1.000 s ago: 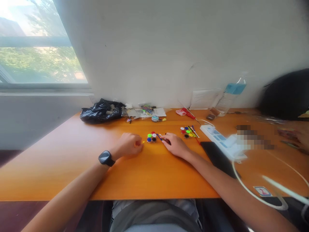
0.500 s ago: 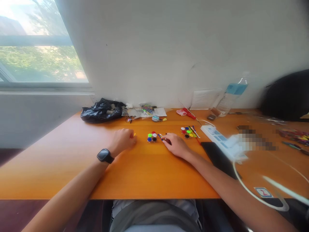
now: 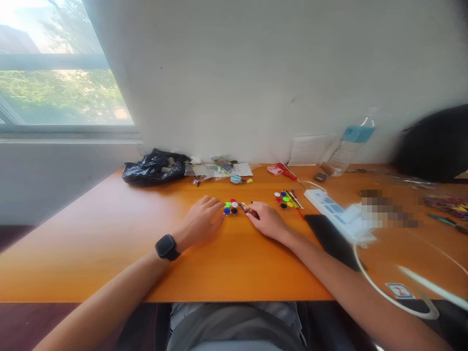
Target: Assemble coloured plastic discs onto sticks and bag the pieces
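Observation:
A small cluster of coloured round pieces (image 3: 231,206), green, red, white, blue and black, lies on the orange table (image 3: 109,234). My left hand (image 3: 203,222), a black watch on its wrist, rests flat beside the cluster, fingers stretched toward it. My right hand (image 3: 266,218) lies just right of the cluster, fingers pinched on a thin blue and red stick (image 3: 244,208). A second group of coloured pieces and sticks (image 3: 286,199) sits farther right.
Along the wall stand a black plastic bag (image 3: 153,167), small packets (image 3: 219,169), a water bottle (image 3: 347,146) and a dark bag (image 3: 435,144). A white power strip (image 3: 329,207), a black phone (image 3: 329,236) and white cables (image 3: 395,292) lie to the right.
My left hand moved left and away with a small yellow piece, then came back to the cluster with its fingers stretched out. My right hand stayed put.

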`<state>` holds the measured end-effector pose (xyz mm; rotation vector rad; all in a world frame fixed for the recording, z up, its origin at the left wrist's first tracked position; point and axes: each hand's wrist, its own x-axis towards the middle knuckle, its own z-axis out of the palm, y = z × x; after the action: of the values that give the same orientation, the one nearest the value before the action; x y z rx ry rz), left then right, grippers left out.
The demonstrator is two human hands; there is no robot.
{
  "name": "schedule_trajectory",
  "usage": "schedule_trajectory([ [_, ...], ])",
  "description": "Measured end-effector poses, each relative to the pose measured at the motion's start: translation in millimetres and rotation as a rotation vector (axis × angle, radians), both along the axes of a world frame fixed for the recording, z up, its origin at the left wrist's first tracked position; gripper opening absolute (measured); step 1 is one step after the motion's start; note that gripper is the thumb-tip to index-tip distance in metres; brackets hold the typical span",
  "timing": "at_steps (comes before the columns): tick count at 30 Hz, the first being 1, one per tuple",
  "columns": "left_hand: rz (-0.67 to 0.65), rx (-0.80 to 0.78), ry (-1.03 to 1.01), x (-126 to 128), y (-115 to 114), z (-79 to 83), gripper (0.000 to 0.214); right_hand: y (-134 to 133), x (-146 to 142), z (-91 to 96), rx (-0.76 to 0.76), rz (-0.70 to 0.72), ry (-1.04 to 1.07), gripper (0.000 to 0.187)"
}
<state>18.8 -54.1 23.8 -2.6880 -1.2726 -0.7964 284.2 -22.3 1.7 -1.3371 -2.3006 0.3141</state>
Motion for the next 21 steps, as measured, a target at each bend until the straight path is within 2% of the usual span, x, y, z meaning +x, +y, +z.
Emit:
schedule_trajectory([
  [8,-0.060,-0.061,0.082,4.6,-1.0,-10.2,0.024,-0.8,-3.4,-1.6,-0.006,-0.015,0.002,0.011],
  [15,-0.084,-0.093,0.025,5.8,-3.2,-8.5,0.020,-1.6,-2.8,-1.1,-0.010,-0.019,0.016,0.009],
  [21,-0.222,-0.140,0.012,8.3,-4.3,-7.1,0.021,-1.8,-3.4,-0.8,-0.016,-0.034,0.043,0.008],
])
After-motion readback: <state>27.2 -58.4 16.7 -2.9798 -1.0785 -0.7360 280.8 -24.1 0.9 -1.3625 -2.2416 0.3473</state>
